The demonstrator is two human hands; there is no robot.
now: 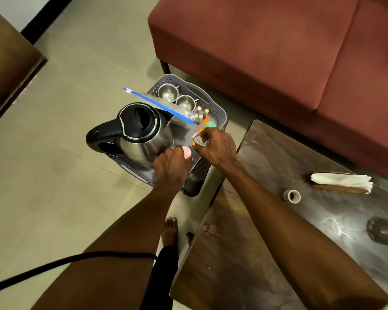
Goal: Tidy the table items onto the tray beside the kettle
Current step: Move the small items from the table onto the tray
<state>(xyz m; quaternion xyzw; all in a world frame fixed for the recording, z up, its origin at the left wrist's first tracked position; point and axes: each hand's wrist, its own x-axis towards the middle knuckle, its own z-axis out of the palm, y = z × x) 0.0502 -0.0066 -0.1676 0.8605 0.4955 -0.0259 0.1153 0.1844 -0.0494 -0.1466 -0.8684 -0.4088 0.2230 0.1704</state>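
a tiled floor runs under a red sofa (267, 41), and the grey tray (202, 173) sits on it at the table's (244, 253) ten o'clock corner, the kettle (141, 133) inside. we are mid-placement: our left hand (170, 168) curls round a pink item (187, 151), our right hand (217, 146) pinches what may be a small packet (197, 139), both over the tray. next we lower and release them, then fetch the tape roll (292, 196) and napkins (343, 181) lying on the table at three o'clock.
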